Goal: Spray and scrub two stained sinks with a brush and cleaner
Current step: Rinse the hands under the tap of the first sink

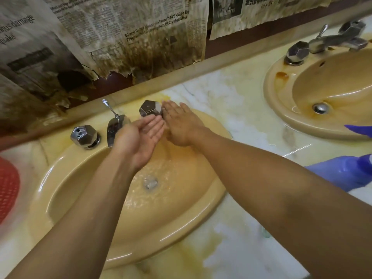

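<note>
Over the near-left sink (pixel 182 234), both hands are bare and hold nothing. The left hand (pixel 141 135) lies palm up, lightly cupped, just in front of the spout (pixel 113 128). The right hand (pixel 181 125) lies palm down beside it with straight fingers. Its fingertips reach the right tap handle (pixel 151 108); whether they touch it I cannot tell. The two hands sit close together but not clasped. Water ripples across the basin around the drain (pixel 150 182), so this looks like rinsing or wetting rather than scrubbing.

The purple spray bottle (pixel 340 174) sits on the marble counter (pixel 231 101) at the right edge of view, near the right forearm and well apart from both hands. The right hand is the nearer one and would have to draw back and swing right to take it. The frame cuts the bottle off, so its long axis cannot be told. No brush is in view.

The far-right sink (pixel 281 109) carries a rusty stain (pixel 281 75) on its rim below its own tap and looks unwashed.

A red basket (pixel 8 188) shows at the left edge.
</note>
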Demonstrator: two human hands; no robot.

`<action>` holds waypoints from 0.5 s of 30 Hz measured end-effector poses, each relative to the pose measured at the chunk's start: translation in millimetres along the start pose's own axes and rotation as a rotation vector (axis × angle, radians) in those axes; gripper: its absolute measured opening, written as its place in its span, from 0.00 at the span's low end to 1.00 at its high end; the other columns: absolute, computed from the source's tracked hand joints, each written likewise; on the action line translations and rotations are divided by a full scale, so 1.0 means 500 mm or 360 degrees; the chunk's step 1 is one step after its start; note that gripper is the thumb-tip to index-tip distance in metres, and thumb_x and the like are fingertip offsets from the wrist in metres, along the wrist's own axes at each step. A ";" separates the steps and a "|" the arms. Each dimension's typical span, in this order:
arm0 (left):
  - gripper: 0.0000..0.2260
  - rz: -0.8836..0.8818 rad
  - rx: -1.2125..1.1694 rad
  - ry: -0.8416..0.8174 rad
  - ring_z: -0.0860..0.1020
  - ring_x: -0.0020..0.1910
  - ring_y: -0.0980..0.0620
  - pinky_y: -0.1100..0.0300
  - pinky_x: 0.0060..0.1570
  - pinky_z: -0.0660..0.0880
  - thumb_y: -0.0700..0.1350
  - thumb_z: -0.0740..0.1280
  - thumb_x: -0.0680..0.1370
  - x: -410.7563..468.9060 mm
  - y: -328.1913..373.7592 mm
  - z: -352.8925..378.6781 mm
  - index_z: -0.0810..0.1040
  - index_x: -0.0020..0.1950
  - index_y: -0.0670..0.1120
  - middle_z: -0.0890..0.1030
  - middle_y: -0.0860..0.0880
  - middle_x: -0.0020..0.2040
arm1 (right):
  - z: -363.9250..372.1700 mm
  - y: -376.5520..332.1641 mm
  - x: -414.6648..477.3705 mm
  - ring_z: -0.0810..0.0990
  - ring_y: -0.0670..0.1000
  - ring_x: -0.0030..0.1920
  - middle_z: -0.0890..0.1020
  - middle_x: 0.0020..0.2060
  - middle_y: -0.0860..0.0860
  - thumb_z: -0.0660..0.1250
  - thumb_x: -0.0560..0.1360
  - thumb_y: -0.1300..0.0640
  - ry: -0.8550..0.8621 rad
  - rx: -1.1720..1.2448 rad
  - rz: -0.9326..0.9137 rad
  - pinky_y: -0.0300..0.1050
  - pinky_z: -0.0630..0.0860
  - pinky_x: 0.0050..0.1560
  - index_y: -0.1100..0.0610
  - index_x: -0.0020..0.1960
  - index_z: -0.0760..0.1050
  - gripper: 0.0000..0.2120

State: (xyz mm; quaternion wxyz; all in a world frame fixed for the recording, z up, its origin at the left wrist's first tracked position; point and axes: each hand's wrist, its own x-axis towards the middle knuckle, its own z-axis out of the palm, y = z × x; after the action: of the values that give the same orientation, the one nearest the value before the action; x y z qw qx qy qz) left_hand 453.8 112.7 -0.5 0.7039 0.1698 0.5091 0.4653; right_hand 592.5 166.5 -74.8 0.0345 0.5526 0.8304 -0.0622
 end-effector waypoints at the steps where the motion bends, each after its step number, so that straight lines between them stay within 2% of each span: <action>1: 0.17 -0.0027 0.0026 0.0040 0.78 0.68 0.43 0.50 0.70 0.73 0.40 0.52 0.87 -0.009 -0.017 -0.021 0.73 0.70 0.35 0.79 0.38 0.68 | 0.005 0.011 -0.017 0.39 0.52 0.82 0.41 0.83 0.53 0.58 0.82 0.43 0.0018 0.0044 0.0032 0.55 0.39 0.81 0.57 0.84 0.40 0.41; 4: 0.16 -0.0161 -0.0013 0.0120 0.79 0.67 0.43 0.49 0.71 0.72 0.42 0.53 0.87 -0.040 -0.070 -0.090 0.75 0.68 0.37 0.81 0.39 0.66 | 0.032 0.035 -0.108 0.35 0.52 0.82 0.37 0.82 0.53 0.56 0.81 0.54 0.0079 0.0177 0.0299 0.53 0.36 0.81 0.57 0.83 0.37 0.38; 7: 0.14 -0.0246 -0.0232 0.0236 0.81 0.64 0.42 0.49 0.66 0.75 0.41 0.57 0.86 -0.039 -0.089 -0.162 0.76 0.67 0.36 0.83 0.39 0.62 | 0.052 0.030 -0.197 0.35 0.53 0.82 0.37 0.82 0.55 0.52 0.78 0.62 0.0131 0.0157 0.0400 0.55 0.36 0.81 0.59 0.83 0.37 0.38; 11: 0.12 -0.0247 -0.0689 0.0442 0.83 0.58 0.42 0.48 0.57 0.79 0.44 0.56 0.87 -0.025 -0.063 -0.203 0.76 0.57 0.39 0.85 0.40 0.52 | 0.051 0.016 -0.210 0.36 0.54 0.82 0.39 0.82 0.57 0.49 0.77 0.64 0.0198 0.0172 0.0373 0.55 0.37 0.81 0.61 0.83 0.39 0.37; 13: 0.11 -0.0258 -0.0726 0.0476 0.83 0.54 0.44 0.49 0.53 0.81 0.43 0.57 0.87 -0.028 -0.048 -0.192 0.76 0.53 0.41 0.84 0.41 0.49 | 0.058 0.015 -0.204 0.38 0.55 0.82 0.42 0.83 0.58 0.50 0.79 0.65 0.0258 0.0182 0.0362 0.54 0.38 0.81 0.62 0.83 0.42 0.35; 15: 0.09 -0.0284 -0.0732 0.0477 0.83 0.49 0.46 0.52 0.54 0.82 0.41 0.60 0.86 -0.036 -0.040 -0.176 0.78 0.52 0.39 0.83 0.41 0.47 | 0.068 0.016 -0.199 0.44 0.56 0.83 0.47 0.83 0.59 0.53 0.82 0.63 0.0332 0.0252 0.0350 0.51 0.42 0.82 0.62 0.83 0.48 0.31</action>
State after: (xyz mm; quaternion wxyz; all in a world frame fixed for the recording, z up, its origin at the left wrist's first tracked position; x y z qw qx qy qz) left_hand 385.7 67.0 -41.9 0.6789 -0.1104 0.5016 0.5247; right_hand 638.0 73.9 -96.2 -0.0890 0.6446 0.7565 -0.0657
